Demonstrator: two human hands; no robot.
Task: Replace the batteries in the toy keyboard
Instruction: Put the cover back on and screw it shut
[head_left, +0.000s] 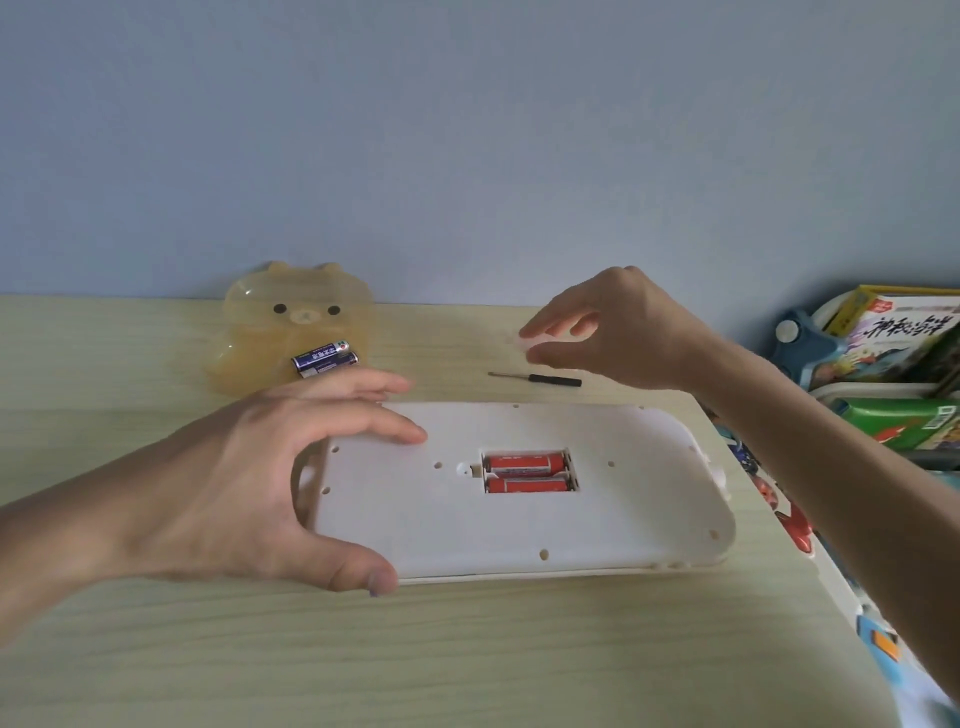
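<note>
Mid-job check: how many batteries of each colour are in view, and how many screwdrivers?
Red batteries, in the keyboard's open compartment: 2
Blue batteries, at the bear-shaped box: 2
Screwdrivers, on the table: 1
Total: 5

Toy keyboard (467, 525) back: plain white. Batteries in it (524, 462): red. Spare batteries (324, 358): dark blue, white print. Bear box (260, 332): translucent amber, dark dot eyes. Screwdriver (556, 381): black handle. Table (467, 649): pale wood grain. Wall (467, 130): grey-blue. Small blurred piece (530, 340) in right hand (618, 332): whitish.
</note>
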